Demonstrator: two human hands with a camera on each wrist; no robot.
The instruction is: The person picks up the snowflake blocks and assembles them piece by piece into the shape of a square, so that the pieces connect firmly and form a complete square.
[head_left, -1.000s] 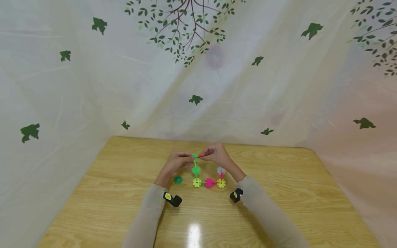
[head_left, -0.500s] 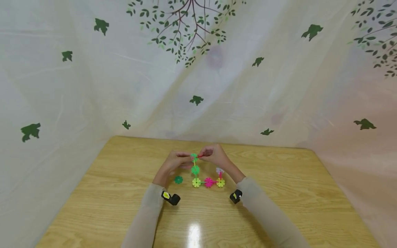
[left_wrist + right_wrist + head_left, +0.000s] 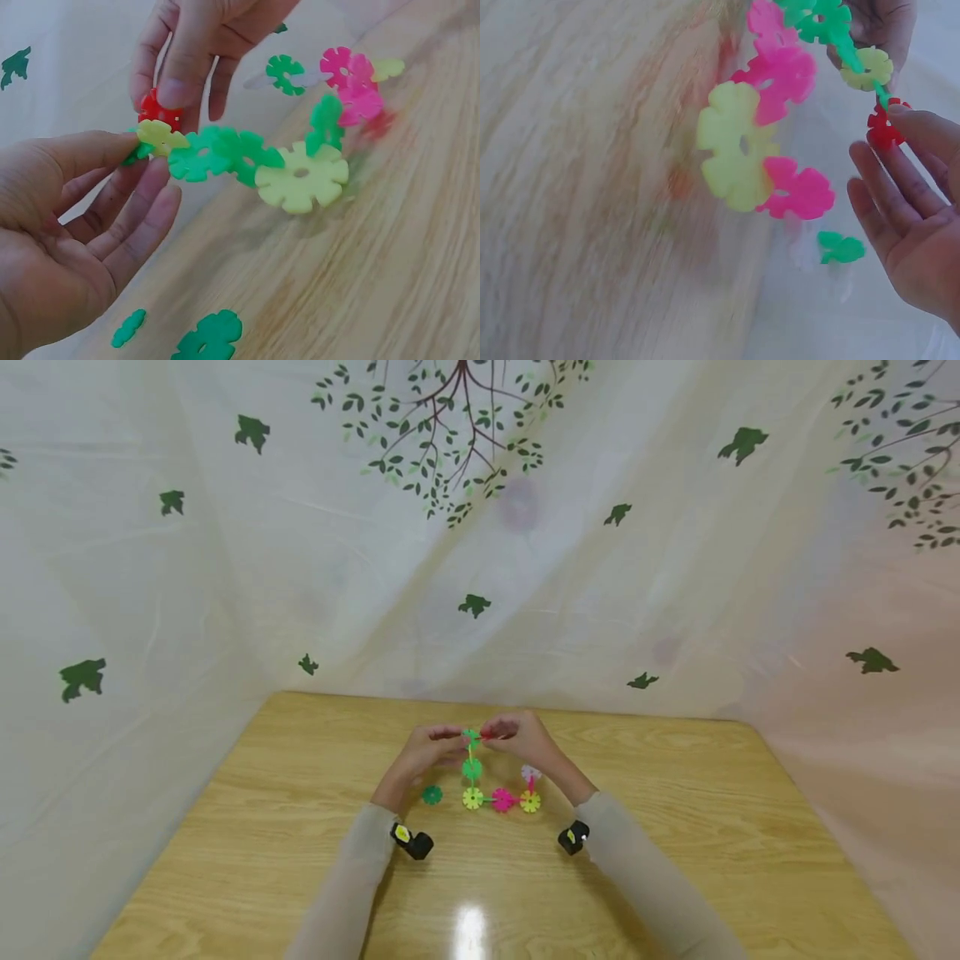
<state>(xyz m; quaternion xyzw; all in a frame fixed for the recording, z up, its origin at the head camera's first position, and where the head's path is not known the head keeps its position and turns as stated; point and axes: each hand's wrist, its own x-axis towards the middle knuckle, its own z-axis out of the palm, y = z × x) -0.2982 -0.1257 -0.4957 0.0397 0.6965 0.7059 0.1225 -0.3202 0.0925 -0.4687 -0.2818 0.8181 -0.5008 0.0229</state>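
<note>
A chain of slotted plastic flower-shaped discs, in green, yellow, pink and white, bends into a U in the head view; one yellow disc (image 3: 472, 798) sits at its left corner. My left hand (image 3: 430, 755) pinches the green disc (image 3: 470, 739) at the chain's far left end. Between thumb and fingers, my right hand (image 3: 521, 737) holds a red disc (image 3: 160, 112), which meets that green disc's edge. How deeply their slots engage cannot be told. A pale disc (image 3: 531, 772) ends the other arm of the chain, beside the right wrist.
A loose dark green disc (image 3: 432, 795) lies on the wooden table (image 3: 285, 860) near the left wrist. Beyond the far table edge hangs a pale cloth (image 3: 360, 610) printed with leaves and birds. Black cameras sit on both wrists.
Both hands stay nearly in place. The red disc, seen thin and edge-on earlier, now shows slightly more of its face. The head view has shifted a little.
</note>
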